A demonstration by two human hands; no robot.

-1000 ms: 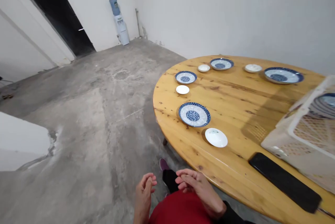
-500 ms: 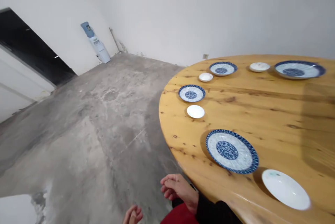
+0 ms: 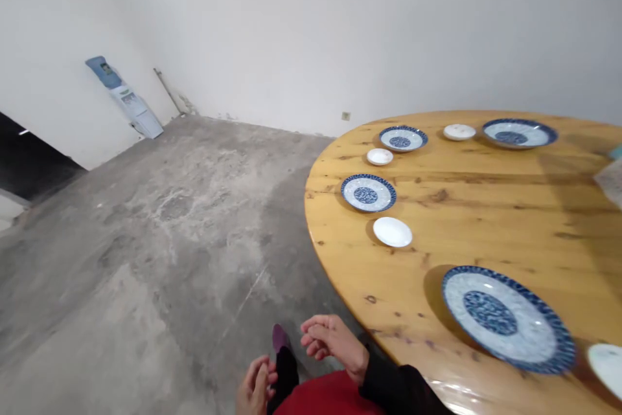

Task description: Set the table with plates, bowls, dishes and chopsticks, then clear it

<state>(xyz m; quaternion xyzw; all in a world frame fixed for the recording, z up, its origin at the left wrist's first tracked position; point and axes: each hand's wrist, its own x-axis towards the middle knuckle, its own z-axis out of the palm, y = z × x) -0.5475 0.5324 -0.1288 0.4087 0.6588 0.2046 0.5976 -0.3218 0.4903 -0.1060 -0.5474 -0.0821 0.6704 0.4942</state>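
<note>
My right hand (image 3: pixel 335 345) hangs over the floor, just left of the edge of the round wooden table (image 3: pixel 466 221). Its fingers are loosely bent, with nothing in them. Lower down, my left hand (image 3: pixel 255 388) is also empty, its fingers relaxed and half curled. Neither touches the table. A blue-rimmed white plate (image 3: pixel 508 318) is the nearest large dish to my right hand. Beside it, cut off by the right border, lies a white dish (image 3: pixel 610 366). Further along the rim are a small white dish (image 3: pixel 392 232) and a smaller patterned plate (image 3: pixel 368 193).
More patterned plates (image 3: pixel 403 138) and small white dishes (image 3: pixel 459 132) line the table's far rim. A pale object (image 3: pixel 611 179) shows at the right border. Concrete floor (image 3: pixel 184 253) spreads to the left, with a water dispenser (image 3: pixel 127 99) by the wall. A shoe (image 3: pixel 280 337) shows below me.
The view has turned right and advanced along the table, so the nearest plates sit further right. A foot and more of my left hand have come into view. Both hands stay empty.
</note>
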